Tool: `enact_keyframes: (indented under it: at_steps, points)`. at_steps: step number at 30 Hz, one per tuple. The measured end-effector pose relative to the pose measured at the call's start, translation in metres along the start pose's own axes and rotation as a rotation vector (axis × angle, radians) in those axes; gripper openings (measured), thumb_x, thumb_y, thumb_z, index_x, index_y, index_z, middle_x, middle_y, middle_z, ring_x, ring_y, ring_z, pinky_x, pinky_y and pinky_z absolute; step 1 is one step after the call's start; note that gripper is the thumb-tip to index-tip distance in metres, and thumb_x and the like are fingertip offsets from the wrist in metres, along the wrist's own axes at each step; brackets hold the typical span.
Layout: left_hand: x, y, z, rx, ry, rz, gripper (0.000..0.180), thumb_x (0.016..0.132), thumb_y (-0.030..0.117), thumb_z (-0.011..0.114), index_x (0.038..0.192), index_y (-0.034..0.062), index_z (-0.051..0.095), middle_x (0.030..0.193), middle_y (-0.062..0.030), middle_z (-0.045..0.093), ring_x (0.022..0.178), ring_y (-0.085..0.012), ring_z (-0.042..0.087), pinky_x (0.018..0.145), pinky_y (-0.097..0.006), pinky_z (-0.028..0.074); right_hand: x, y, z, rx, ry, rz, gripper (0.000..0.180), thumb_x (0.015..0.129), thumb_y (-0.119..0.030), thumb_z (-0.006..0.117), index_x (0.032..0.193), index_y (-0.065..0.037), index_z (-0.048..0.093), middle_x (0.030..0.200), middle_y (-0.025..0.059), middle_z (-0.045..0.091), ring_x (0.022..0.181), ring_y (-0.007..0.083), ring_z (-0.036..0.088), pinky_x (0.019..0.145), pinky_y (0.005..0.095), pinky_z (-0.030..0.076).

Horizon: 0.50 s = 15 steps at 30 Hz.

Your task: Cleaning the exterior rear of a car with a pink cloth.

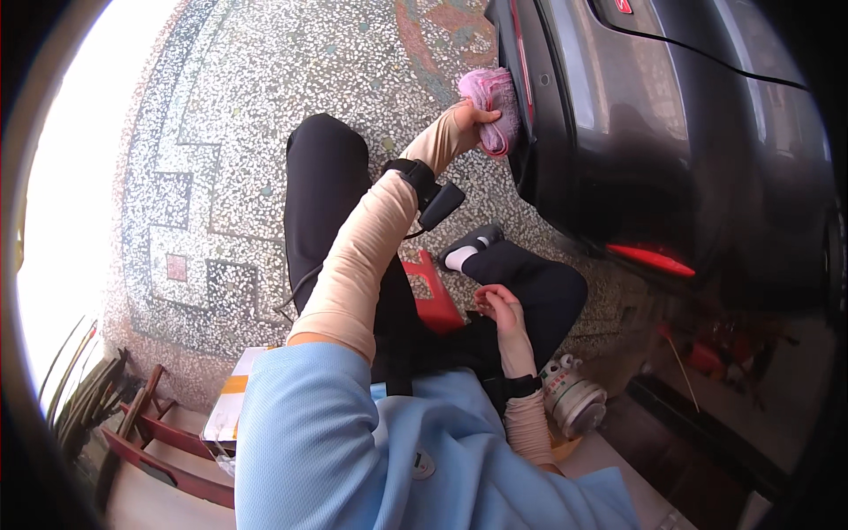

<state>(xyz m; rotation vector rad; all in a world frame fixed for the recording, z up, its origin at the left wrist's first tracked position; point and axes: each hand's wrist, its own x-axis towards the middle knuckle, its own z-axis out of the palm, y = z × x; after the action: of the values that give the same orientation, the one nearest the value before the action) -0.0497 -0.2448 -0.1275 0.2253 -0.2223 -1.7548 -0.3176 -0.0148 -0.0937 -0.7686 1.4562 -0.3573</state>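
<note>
- While I watch from the head camera, the left hand (468, 124) holds a bunched pink cloth (496, 99) up at the edge of a dark, shiny car (636, 168).
- On that hand I see the thumb (485, 116) pressing into the near side of the cloth; the other fingers are mostly hidden from me, so I cannot tell whether they are spread or together.
- The cloth appears to touch the car's edge, above the speckled stone floor (256, 97).
- I have the right hand (505, 314) above the lap, near the bent right leg (534, 278), its fingers loosely bent and close to one another, half open.
- Both forearms wear cream sleeves (353, 256); a black strap (413, 177) with a small black device (442, 206) sits near the left wrist.
- Between the legs I make out a red stool (431, 296), and near it a dark shoe (473, 246) over a white sock.
- A red reflector (652, 260) shows on the car, and a round whitish tub (576, 399) stands beside the right forearm.
- Toward my lower left lie a white box (226, 413) with orange tape and a dark red wooden chair (177, 473).
</note>
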Motion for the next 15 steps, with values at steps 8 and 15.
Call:
enact_keyframes:
  at_steps: [8, 15]
  points:
    - [-0.043, -0.028, 0.010, 0.095, 0.033, -0.265, 0.043, 0.077, -0.005, 0.057, 0.119, -0.0013, 0.048, 0.112, -0.0122, 0.057, 0.105, -0.0261, 0.055, 0.096, -0.041, 0.040, 0.002, -0.006, 0.006, -0.025, -0.026, 0.006, 0.016, 0.088, -0.013, 0.048, 0.095, -0.004, 0.059, 0.090, 0.0042, 0.061, 0.079, 0.0115, 0.059, 0.067, 0.0234, 0.048]
    - [-0.010, 0.011, 0.025, 0.192, 0.204, 0.103, 0.028, 0.077, 0.000, 0.060, 0.104, -0.0031, 0.055, 0.097, -0.0122, 0.062, 0.091, -0.0255, 0.060, 0.081, -0.036, 0.049, 0.002, 0.000, -0.002, 0.006, -0.002, 0.011, 0.014, 0.088, -0.011, 0.048, 0.094, -0.004, 0.059, 0.091, 0.0043, 0.061, 0.080, 0.0116, 0.059, 0.068, 0.0238, 0.048]
